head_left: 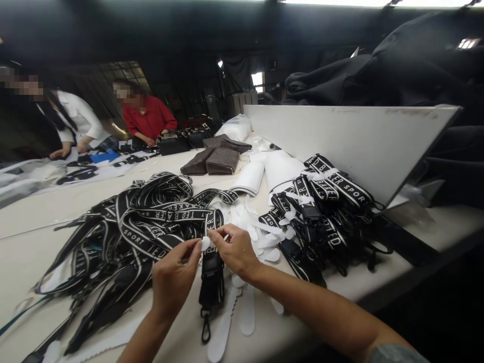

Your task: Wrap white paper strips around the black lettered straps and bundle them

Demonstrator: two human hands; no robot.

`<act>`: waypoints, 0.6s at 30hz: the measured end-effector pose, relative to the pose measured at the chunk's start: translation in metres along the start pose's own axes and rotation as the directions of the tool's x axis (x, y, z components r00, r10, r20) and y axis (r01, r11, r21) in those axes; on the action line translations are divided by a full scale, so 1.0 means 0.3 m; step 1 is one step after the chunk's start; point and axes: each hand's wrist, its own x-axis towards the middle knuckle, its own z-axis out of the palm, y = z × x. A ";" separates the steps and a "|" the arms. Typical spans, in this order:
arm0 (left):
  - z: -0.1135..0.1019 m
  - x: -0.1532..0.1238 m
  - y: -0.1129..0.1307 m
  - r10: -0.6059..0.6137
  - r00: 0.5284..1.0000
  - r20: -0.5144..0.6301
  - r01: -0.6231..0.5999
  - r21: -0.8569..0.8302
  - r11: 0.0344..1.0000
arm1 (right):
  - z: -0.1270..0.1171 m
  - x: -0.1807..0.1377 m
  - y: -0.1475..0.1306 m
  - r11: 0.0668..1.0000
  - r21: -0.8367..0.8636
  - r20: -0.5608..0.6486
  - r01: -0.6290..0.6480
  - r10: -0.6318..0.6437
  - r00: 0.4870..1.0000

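A black strap with white lettering (pixel 212 280) lies folded into a bundle in front of me, its metal snap hook (pixel 205 330) pointing toward me. Around its upper part sits a small white paper band (pixel 205 243). My left hand (pixel 176 272) pinches the band's end at the left side of the strap. On the right side, my right hand (pixel 236 249) has its thumb and fingers closed at the strap and band; what exactly they grip is partly hidden. Loose white paper strips (pixel 247 310) with wavy edges lie beside and under the bundle.
Tangled loose straps (pixel 147 227) spread to the left. Banded strap bundles (pixel 321 217) are piled at right before a white upright board (pixel 348 146). Brown quilted bags (pixel 217 159) and white rolled sheets (pixel 251 176) lie behind. Two people (pixel 147 118) work across the table (pixel 22 242).
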 end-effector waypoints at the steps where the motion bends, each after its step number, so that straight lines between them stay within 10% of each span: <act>1: 0.000 0.001 0.015 0.118 0.991 -0.059 -0.113 0.075 0.991 | -0.005 -0.002 -0.012 0.998 0.052 -0.004 -0.026 0.026 1.000; 7: -0.005 0.026 0.127 0.373 0.911 -0.176 -0.333 0.220 0.917 | -0.025 0.000 -0.054 0.856 0.472 0.259 -0.209 0.092 0.962; 11: -0.016 0.041 0.172 -0.104 0.972 -0.210 0.089 -0.081 0.993 | -0.049 0.006 -0.075 0.925 0.378 0.135 -0.041 -0.011 0.991; 15: -0.038 0.052 0.202 -0.432 0.859 -0.277 0.315 -0.379 0.870 | -0.083 0.025 -0.079 0.988 0.134 0.044 0.074 -0.080 0.996; 18: -0.063 0.072 0.234 -0.571 0.817 -0.086 0.377 -0.669 0.640 | -0.095 0.044 -0.077 0.975 0.223 0.092 0.024 -0.045 0.995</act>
